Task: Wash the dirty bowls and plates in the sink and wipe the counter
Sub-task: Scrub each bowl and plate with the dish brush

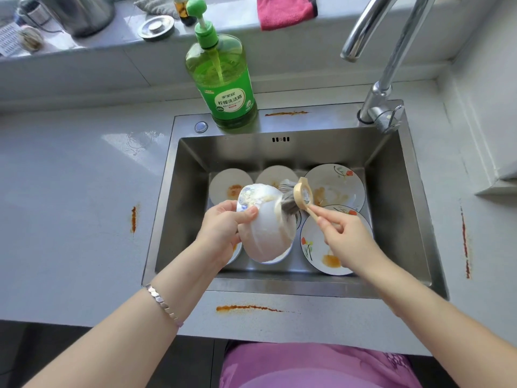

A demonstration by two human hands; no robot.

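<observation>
My left hand (226,222) grips a white bowl (267,233) by its rim and holds it tilted over the steel sink (179,197), base towards me, with food scraps on the rim. My right hand (344,236) pinches the wooden handle of a dish brush (298,197), whose grey bristles touch the bowl's side. Dirty dishes lie in the sink: two small white bowls (228,186) at the back with orange stains, a flowered plate (335,186) at the back right and another flowered plate (316,247) under my right hand.
A green dish soap bottle (223,82) stands on the sink's back ledge, the tap (383,88) at the back right. Orange smears mark the counter: left (133,218), front (246,308), right (464,242) and behind the sink (285,113). A pink cloth (285,11) lies on the windowsill.
</observation>
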